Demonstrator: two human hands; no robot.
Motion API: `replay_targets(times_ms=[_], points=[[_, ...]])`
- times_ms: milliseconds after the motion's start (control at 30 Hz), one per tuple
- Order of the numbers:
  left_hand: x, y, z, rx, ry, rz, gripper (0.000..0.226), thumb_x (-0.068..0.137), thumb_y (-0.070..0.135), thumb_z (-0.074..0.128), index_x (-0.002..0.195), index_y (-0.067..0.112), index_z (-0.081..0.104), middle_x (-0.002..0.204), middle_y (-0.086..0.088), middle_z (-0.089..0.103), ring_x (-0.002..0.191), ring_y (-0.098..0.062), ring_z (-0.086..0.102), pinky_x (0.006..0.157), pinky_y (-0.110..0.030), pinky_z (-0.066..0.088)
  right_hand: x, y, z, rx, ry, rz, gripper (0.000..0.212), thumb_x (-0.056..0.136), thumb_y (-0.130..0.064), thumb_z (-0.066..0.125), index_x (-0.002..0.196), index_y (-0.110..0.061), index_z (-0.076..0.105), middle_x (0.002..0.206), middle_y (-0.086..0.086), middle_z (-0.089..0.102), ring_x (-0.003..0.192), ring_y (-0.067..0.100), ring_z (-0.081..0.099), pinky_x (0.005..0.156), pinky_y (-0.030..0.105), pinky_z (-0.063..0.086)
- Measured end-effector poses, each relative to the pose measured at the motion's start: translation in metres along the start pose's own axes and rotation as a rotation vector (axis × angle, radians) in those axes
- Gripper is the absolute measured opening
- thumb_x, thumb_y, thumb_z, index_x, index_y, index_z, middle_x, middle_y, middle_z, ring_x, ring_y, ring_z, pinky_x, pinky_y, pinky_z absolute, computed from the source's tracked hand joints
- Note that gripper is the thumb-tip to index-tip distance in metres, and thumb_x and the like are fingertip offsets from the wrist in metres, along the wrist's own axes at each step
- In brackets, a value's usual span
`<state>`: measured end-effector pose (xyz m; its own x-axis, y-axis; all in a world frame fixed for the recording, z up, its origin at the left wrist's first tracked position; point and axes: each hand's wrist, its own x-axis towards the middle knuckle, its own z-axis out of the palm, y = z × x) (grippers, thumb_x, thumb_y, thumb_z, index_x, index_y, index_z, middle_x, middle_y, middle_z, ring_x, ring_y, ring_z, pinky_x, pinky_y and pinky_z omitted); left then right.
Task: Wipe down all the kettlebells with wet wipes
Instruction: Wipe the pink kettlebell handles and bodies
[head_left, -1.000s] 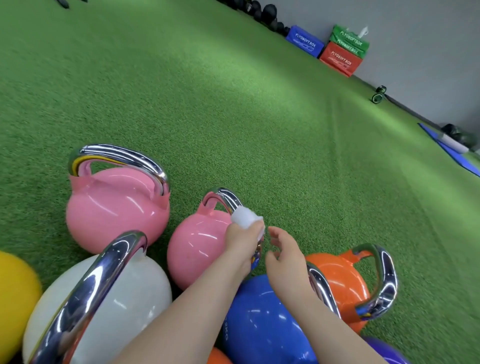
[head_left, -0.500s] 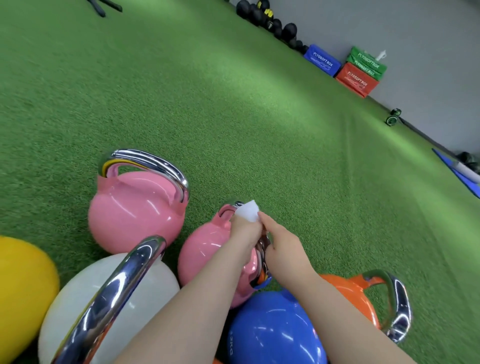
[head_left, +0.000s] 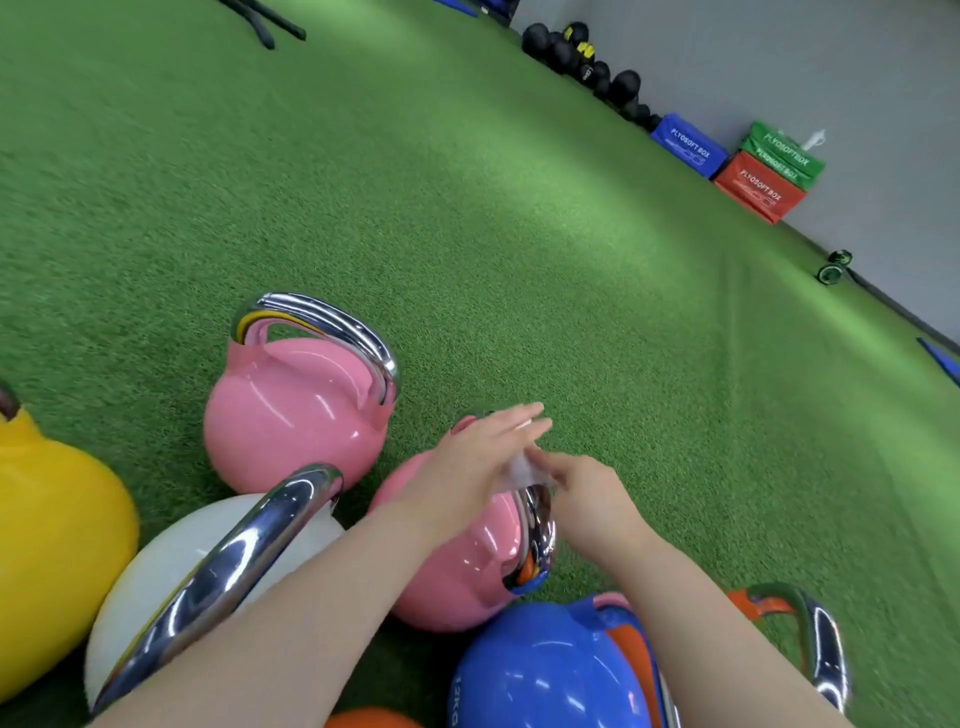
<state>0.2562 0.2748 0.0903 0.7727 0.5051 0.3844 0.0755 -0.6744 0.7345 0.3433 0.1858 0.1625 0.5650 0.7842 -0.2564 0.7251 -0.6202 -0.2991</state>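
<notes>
Left hand (head_left: 467, 457) now flattened, fingers straight, over small pink kettlebell (head_left: 467, 566); right hand (head_left: 582, 493) pinches wet wipe (head_left: 519, 475). Boxes (head_left: 756, 189) read "PLYOSOFT BOX".

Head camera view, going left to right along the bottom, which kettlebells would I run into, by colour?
yellow kettlebell → white kettlebell → smaller pink kettlebell → blue kettlebell → orange kettlebell, of which only the handle end shows past the right arm.
</notes>
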Motion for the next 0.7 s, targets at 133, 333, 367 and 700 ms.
replay_targets(times_ms=[133, 333, 367, 700], points=[[0.021, -0.017, 0.001, 0.151, -0.134, 0.179, 0.038, 0.088, 0.009, 0.053, 0.126, 0.01, 0.056, 0.13, -0.007, 0.057, 0.126, -0.024, 0.049, 0.111, -0.04, 0.03, -0.001, 0.0, -0.006, 0.035, -0.029, -0.006, 0.043, 0.087, -0.003, 0.044, 0.123, -0.021, 0.061, 0.117, 0.005, 0.065, 0.101, 0.023, 0.061, 0.083, 0.026, 0.045], [0.021, -0.036, 0.042, 0.143, 0.082, 0.269, 0.037, 0.07, 0.002, 0.056, 0.099, 0.024, 0.051, 0.095, 0.007, 0.06, 0.095, -0.014, 0.057, 0.096, -0.039, 0.047, 0.009, 0.002, -0.003, 0.046, -0.06, 0.01, 0.033, 0.09, -0.005, 0.041, 0.116, -0.01, 0.061, 0.112, 0.009, 0.065, 0.07, 0.02, 0.056, 0.063, 0.029, 0.044], [0.022, -0.039, 0.048, 0.14, 0.162, 0.293, 0.034, 0.072, 0.004, 0.056, 0.097, 0.025, 0.049, 0.093, 0.007, 0.06, 0.094, -0.012, 0.056, 0.098, -0.035, 0.045, 0.012, 0.002, -0.003, 0.045, -0.064, 0.007, 0.029, 0.091, -0.008, 0.04, 0.107, -0.011, 0.064, 0.103, 0.008, 0.067, 0.066, 0.019, 0.053, 0.06, 0.028, 0.042], [0.042, -0.054, 0.053, -0.022, 0.349, -0.012, 0.018, 0.081, 0.029, 0.053, 0.077, 0.015, 0.063, 0.079, 0.001, 0.064, 0.076, -0.011, 0.053, 0.082, -0.028, 0.041, 0.05, -0.014, -0.007, 0.227, -0.114, 0.086, 0.037, 0.095, -0.03, 0.034, 0.095, -0.006, 0.062, 0.101, 0.01, 0.064, 0.096, 0.025, 0.058, 0.071, 0.03, 0.039]])
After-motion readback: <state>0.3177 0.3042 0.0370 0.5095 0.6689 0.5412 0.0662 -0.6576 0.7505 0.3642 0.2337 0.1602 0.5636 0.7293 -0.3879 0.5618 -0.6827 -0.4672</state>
